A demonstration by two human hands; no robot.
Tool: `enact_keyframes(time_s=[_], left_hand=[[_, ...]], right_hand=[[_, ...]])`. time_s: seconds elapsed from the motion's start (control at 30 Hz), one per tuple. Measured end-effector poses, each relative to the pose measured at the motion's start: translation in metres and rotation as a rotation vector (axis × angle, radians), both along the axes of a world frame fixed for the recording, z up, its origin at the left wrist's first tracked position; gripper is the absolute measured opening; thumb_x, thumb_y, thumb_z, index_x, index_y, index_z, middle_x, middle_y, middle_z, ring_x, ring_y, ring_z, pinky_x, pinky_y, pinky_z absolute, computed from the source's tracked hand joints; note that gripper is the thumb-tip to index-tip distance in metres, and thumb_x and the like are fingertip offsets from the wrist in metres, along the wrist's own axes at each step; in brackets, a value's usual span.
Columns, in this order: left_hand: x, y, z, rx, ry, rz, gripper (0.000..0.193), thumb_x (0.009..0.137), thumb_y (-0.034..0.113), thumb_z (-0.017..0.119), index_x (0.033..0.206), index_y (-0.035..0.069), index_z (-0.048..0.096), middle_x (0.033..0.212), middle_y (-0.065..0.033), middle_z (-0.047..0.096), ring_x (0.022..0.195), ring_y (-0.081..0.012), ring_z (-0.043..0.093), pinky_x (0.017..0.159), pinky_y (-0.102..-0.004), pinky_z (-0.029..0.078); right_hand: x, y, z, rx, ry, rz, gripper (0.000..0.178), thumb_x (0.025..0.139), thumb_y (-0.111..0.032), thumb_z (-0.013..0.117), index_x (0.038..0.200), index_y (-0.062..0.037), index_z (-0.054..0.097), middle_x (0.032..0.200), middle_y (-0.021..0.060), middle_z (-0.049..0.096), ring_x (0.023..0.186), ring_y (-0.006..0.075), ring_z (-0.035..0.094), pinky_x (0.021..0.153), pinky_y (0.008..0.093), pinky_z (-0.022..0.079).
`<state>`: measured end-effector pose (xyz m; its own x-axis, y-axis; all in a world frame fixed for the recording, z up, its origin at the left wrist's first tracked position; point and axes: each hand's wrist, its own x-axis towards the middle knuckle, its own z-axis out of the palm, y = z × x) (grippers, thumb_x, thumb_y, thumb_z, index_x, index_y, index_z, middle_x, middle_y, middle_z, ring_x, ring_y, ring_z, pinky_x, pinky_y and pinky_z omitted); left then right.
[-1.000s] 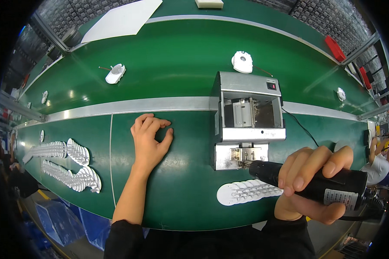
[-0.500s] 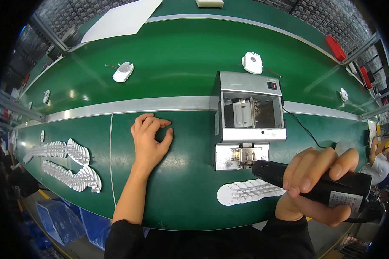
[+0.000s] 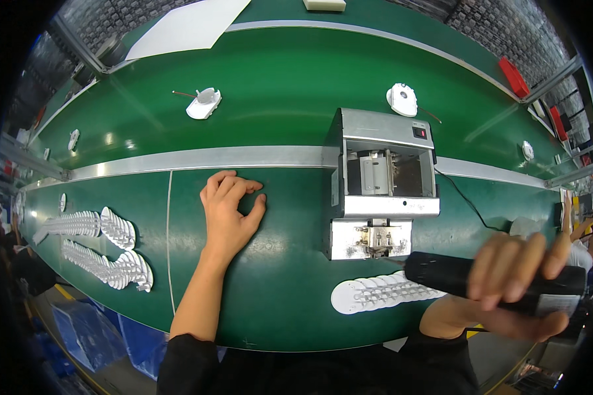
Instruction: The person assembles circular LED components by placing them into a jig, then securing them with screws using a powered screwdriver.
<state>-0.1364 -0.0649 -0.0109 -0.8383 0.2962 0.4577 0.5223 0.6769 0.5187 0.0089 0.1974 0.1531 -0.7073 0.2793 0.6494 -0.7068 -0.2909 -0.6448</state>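
Observation:
In my right hand (image 3: 517, 280), which is slightly blurred, is a black electric screwdriver (image 3: 441, 274), held nearly level. Its thin bit points left, just in front of the screw feeder's lower front block. The silver box-shaped screw feeder (image 3: 390, 205) stands on the green bench with a red switch on top. Below the screwdriver lies a fanned row of white round plastic parts (image 3: 375, 294). My left hand (image 3: 232, 209) rests on the bench left of the feeder, fingers loosely bent and thumb apart, holding nothing.
Two fanned rows of white parts (image 3: 115, 270) lie at the left. Beyond a metal rail, a green belt carries white assemblies (image 3: 204, 104) with thin wires. A black cable (image 3: 464, 196) runs right from the feeder. Another person works at the far right edge.
My right hand has drawn the screwdriver rightward, away from the feeder's front block, and its bit now shows. The white assemblies on the belt have shifted right. My left hand stays put.

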Motion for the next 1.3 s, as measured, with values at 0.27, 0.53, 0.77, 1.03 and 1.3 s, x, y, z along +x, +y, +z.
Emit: enact_keyframes(time_s=[0.27, 0.53, 0.77, 1.03, 1.3], left_hand=[[0.0, -0.001, 0.001, -0.013, 0.002, -0.002, 0.016, 0.07, 0.008, 0.072, 0.086, 0.01, 0.068, 0.082, 0.001, 0.062, 0.106, -0.0272, 0.052, 0.091, -0.0399, 0.034], [0.0, -0.001, 0.003, 0.002, 0.001, -0.016, 0.017, 0.07, 0.008, 0.072, 0.087, 0.01, 0.068, 0.083, -0.0002, 0.062, 0.107, -0.0277, 0.052, 0.092, -0.0399, 0.034], [-0.022, -0.009, -0.002, 0.108, 0.008, 0.04, 0.024, 0.072, 0.011, 0.073, 0.094, 0.008, 0.064, 0.093, -0.0063, 0.063, 0.097, -0.0295, 0.056, 0.085, -0.0397, 0.042], [-0.136, 0.01, 0.0, -0.026, 0.026, 0.249, 0.064, 0.072, 0.024, 0.08, 0.122, 0.002, 0.045, 0.119, -0.0183, 0.051, 0.111, -0.0367, 0.05, 0.09, -0.0476, 0.042], [-0.136, 0.01, 0.016, 0.182, -0.118, 0.146, 0.037, 0.087, 0.032, 0.067, 0.103, 0.002, 0.053, 0.082, -0.0135, 0.064, 0.072, -0.029, 0.063, 0.067, -0.0392, 0.049]], right_hand=[[0.01, 0.041, 0.008, -0.106, 0.302, -0.339, 0.049, 0.07, -0.036, 0.078, 0.096, -0.0065, 0.049, 0.078, 0.0008, 0.049, 0.055, 0.0109, 0.047, 0.052, 0.0244, 0.039], [0.001, 0.034, 0.002, 0.025, 0.212, -0.34, 0.057, 0.077, -0.054, 0.067, 0.101, -0.0042, 0.055, 0.085, 0.0063, 0.049, 0.059, 0.0124, 0.046, 0.055, 0.0266, 0.034], [0.023, 0.025, 0.006, -0.125, 0.306, -0.609, 0.06, 0.069, -0.049, 0.077, 0.099, -0.0065, 0.048, 0.08, 0.0028, 0.046, 0.053, 0.0106, 0.044, 0.049, 0.0241, 0.035], [0.015, 0.027, 0.0, -0.096, 0.35, -0.451, 0.066, 0.073, -0.059, 0.072, 0.109, -0.0075, 0.05, 0.083, 0.0035, 0.048, 0.054, 0.0121, 0.045, 0.05, 0.0267, 0.036], [-0.029, 0.034, -0.005, -0.048, 0.116, -0.372, 0.049, 0.093, -0.051, 0.049, 0.11, -0.0055, 0.048, 0.083, 0.0159, 0.057, 0.056, 0.0191, 0.054, 0.052, 0.0334, 0.048]])
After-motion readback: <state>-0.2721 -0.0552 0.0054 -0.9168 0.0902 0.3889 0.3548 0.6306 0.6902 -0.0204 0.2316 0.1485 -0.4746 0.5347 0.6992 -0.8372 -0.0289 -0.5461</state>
